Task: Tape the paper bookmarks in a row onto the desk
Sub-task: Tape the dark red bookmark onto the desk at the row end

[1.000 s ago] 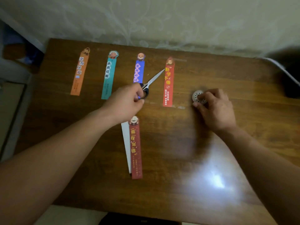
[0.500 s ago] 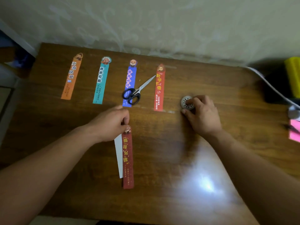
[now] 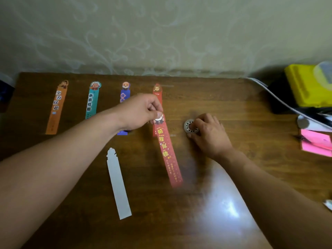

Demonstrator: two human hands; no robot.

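Observation:
Several bookmarks lie in a row at the back of the wooden desk [image 3: 242,108]: orange [image 3: 57,107], teal [image 3: 92,101], blue [image 3: 124,94] and red [image 3: 157,90], the last two partly hidden by my left hand. My left hand [image 3: 142,111] pinches the top end of a dark red bookmark [image 3: 167,153], lifted and slanting over the red one. My right hand [image 3: 209,134] holds a small grey tape roll [image 3: 189,126] against the desk. A white bookmark [image 3: 117,184] lies face down near the front.
At the right edge stand a yellow box [image 3: 310,87], pink sticky notes [image 3: 315,142] and a white cable [image 3: 280,101]. A patterned wall rises behind the desk. Lamp glare shines on the wood at the front right. The scissors are hidden behind my left arm.
My left hand left the scissors, picked up the dark red bookmark off the white one and carried it up and right toward the row. The right hand stayed on the tape roll.

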